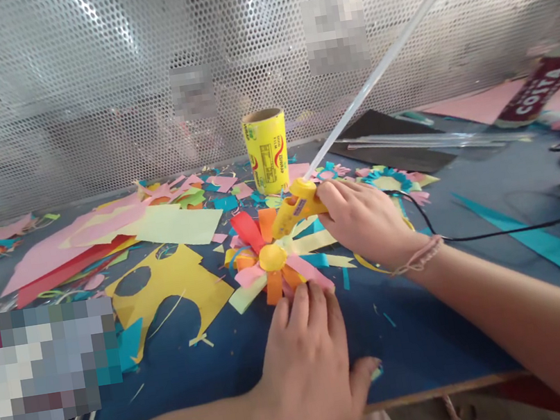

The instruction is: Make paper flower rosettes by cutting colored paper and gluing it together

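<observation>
your right hand [365, 215] closed around a yellow glue gun [295, 209], long glue stick [376, 80] out its back, tip near the middle of a paper flower [272, 258] on the blue table [409, 338], your left hand [305, 346] unclenched, fingertips on the near petals [274, 288], yellow tube [268, 152] upright behind

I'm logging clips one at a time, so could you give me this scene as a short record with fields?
Left hand: laid palm down, fingertips at the flower's near petals
Right hand: gripping a yellow glue gun
Gun tip: close to the flower's middle; contact unclear
Glue stick: long, clear, sticking up from the gun
Behind flower: yellow tube, upright
Left of flower: yellow sheet with cutouts
Surface: blue table
</observation>
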`<state>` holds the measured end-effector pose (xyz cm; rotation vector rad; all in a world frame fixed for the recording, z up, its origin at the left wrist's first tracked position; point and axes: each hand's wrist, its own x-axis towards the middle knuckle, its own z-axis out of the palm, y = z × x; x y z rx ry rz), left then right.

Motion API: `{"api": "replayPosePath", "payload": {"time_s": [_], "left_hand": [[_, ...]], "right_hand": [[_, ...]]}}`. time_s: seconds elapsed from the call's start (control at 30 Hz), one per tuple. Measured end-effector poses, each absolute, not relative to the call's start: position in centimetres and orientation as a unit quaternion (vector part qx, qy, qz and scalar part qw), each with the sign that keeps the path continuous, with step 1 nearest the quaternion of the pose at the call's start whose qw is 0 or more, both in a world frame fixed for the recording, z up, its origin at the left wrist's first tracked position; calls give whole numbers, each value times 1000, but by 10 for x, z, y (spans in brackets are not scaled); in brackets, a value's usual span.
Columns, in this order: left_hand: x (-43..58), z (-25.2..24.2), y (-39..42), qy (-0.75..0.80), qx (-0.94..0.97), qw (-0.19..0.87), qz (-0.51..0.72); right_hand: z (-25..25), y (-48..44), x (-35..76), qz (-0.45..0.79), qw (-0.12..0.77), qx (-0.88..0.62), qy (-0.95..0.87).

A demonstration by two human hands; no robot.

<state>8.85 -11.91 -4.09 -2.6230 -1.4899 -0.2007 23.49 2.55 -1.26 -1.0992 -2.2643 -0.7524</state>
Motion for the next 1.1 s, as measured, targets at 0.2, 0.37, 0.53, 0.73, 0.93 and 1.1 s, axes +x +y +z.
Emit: {"api": "replayPosePath", "payload": {"time_s": [0.2, 0.37, 0.53, 0.73, 0.93, 1.1], "left_hand": [[88, -41, -119, -491, -865, 63, -77], [89, -41, -119, -490, -865, 68, -80], [88, -41, -119, -489, -866, 72, -76], [88, -41, -119, -488, -867, 72, -73], [87, -40, -119, -487, -867, 68, -82], [86, -34, -117, -467, -877, 75, -92]], "right_hand": [[-13, 25, 238, -274, 248, -410, -834], [-12, 22, 236, -294, 243, -397, -835], [-9, 18, 237, -275, 257, -389, -841], [-10, 20, 250, -268, 257, -402, -837], [-6, 27, 261, -241, 245, -484, -805], [-4, 47, 285, -162, 252, -610, -733]]}}
